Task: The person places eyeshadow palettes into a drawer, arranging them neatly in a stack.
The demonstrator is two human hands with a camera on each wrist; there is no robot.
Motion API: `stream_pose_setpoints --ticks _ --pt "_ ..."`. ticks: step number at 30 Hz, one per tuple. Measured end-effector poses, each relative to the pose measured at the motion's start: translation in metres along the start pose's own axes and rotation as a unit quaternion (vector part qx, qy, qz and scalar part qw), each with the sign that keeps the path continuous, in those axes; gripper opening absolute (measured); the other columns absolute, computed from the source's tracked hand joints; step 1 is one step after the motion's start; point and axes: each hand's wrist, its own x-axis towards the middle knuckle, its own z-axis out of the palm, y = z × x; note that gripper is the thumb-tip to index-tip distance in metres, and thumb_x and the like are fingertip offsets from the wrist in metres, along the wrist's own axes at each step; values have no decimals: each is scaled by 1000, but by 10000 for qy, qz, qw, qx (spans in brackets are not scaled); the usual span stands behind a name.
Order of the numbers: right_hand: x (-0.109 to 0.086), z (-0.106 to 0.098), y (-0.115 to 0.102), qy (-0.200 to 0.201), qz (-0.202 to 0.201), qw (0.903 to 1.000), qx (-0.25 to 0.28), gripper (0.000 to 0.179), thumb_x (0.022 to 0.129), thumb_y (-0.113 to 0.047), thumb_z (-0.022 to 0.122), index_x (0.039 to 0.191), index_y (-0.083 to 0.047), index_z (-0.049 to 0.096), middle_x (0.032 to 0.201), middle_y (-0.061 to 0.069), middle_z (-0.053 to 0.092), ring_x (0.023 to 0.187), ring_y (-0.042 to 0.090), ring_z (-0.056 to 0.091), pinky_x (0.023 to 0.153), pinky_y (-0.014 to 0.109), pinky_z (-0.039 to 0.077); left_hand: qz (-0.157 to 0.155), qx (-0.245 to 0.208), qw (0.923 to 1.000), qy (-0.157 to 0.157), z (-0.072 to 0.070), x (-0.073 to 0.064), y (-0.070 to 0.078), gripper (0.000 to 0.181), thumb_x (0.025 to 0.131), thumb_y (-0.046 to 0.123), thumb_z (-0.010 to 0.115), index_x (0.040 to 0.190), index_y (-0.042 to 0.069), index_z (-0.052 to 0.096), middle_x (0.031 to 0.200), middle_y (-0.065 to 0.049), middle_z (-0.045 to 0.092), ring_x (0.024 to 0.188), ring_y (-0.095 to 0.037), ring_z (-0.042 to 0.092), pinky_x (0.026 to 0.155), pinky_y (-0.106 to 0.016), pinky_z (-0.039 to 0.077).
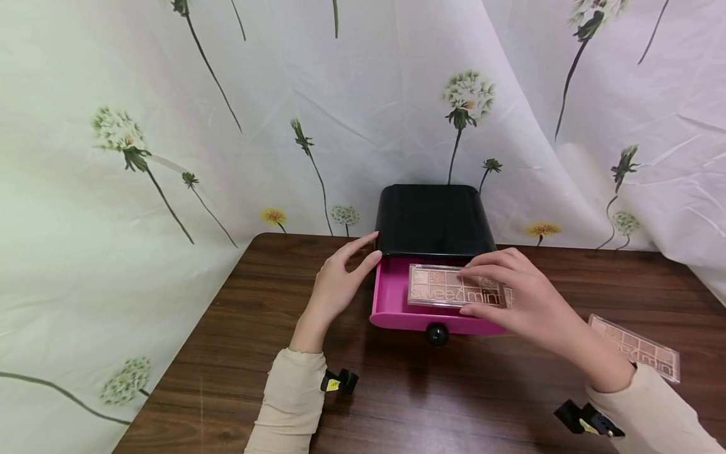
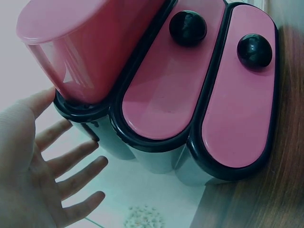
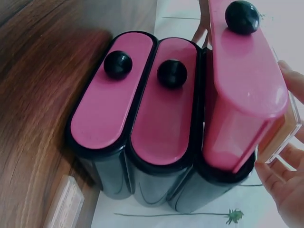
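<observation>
"swee…min" lettered on held palette (image 1: 435, 285); "min" on table palette (image 1: 635, 345); yellow wrist tags (image 1: 333, 384) illegible.

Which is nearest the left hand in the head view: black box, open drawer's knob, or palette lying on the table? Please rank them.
1. Black box: right beside the left hand.
2. Drawer knob: lower, to the hand's right.
3. Loose palette: farthest, right side of the table.

Left hand (image 1: 336, 282): occupying the head view's centre, fingers lying apart. Right hand (image 1: 524, 296): pinching, right of centre, thumb lying below fingers. Sleeved forearms (image 1: 292, 397): showing along the lower edge.
</observation>
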Motion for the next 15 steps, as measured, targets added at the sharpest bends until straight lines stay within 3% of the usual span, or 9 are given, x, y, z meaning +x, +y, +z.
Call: stream_pose_setpoints --ticks 3,8,15 --pt "3 3 -2 -60 99 9999 -81 46 70 -20 91 112 -18 74 117 -12 62 112 8 49 92 20 38 10 -8 10000 2 0 0 0 49 94 59 57 140 41 55 143 10 52 132 -12 46 108 -48 37" --pt "7 6 -8 -149 303 9990 -297 40 72 -27 90 108 -19 76 115 -12 63 100 4 49 76 22 41 55 -44 10000 -15 0 0 0 49 95 58 57 140 40 55 142 9 53 130 -12 48 107 -46 39" --pt "13 8 -13 -396 553 9958 -614 32 74 -35 88 102 -23 77 113 -9 66 100 8 54 73 32 47 127 -135 9998 -16 1 2 -3 49 95 57 57 140 38 56 143 8 53 129 -13 49 107 -49 39"
